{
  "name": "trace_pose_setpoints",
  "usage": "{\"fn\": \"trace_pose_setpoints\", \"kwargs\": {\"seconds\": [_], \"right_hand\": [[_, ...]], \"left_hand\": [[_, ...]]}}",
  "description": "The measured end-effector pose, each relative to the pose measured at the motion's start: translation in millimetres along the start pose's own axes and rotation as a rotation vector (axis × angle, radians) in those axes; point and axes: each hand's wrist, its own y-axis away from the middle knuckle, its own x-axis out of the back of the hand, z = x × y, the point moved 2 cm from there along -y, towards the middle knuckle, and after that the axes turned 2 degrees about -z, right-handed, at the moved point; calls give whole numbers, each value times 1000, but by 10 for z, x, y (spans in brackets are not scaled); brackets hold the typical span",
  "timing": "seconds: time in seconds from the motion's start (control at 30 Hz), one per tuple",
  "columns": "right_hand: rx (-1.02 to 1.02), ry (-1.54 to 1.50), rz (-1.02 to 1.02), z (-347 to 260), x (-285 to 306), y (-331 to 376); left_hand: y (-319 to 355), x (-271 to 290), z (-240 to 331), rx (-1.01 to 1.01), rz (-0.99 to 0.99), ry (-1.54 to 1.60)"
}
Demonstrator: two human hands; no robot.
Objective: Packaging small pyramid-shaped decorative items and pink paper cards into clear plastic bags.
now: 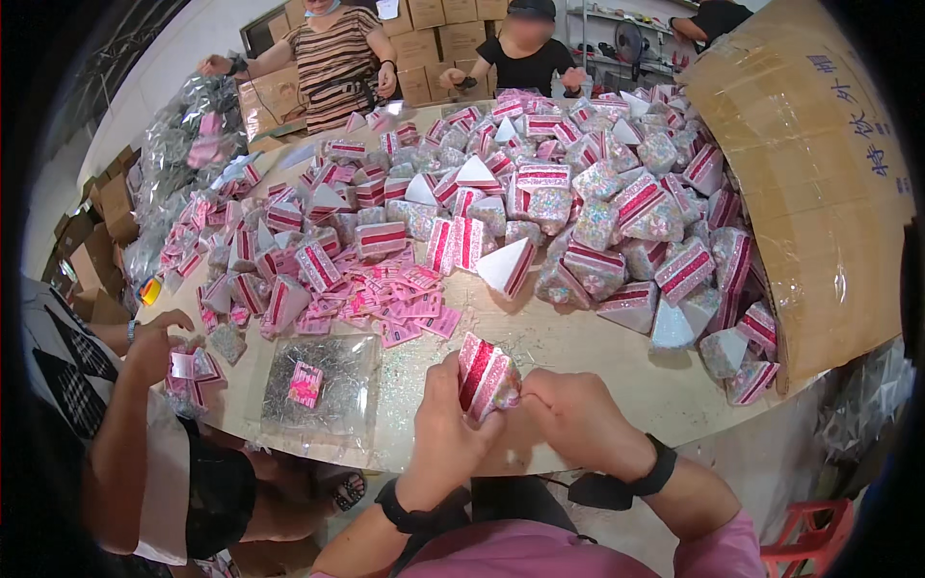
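Observation:
My left hand (441,424) grips a glittery toy cake slice (487,374), pink and white with red layers, just above the table's near edge. My right hand (578,412) is closed in a pinch against the slice's right end. Whatever lies between those fingers is hidden. To the left of my hands, a clear plastic bag (332,361) lies flat on the table, with a small pink card (305,384) on it. Beyond it spread many loose pink cards (400,294).
A big heap of similar cake slices (549,183) covers the table's far side. A large cardboard box (819,183) leans in at right. One co-worker's hand (149,347) handles slices at left; other people stand across the table. A red stool (814,535) stands lower right.

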Motion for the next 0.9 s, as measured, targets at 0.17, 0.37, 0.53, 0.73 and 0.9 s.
{"fn": "trace_pose_setpoints", "kwargs": {"seconds": [0.17, 0.37, 0.53, 0.73, 0.9], "right_hand": [[-16, -44, -41, -95, 51, -4], [-344, -767, -236, 2, 66, -83], [-401, -938, -287, 96, 118, -84], [-396, -887, -199, 293, 23, -115], [-519, -1097, -107, 330, 111, -47]], "left_hand": [[29, -5, -66, 13, -7, 44], [14, -26, -59, 120, -53, 156], [27, -67, -135, 193, -96, 195], [-62, -36, -384, 494, -292, 631], [-876, 962, -612, 346, 4, 1255]]}}
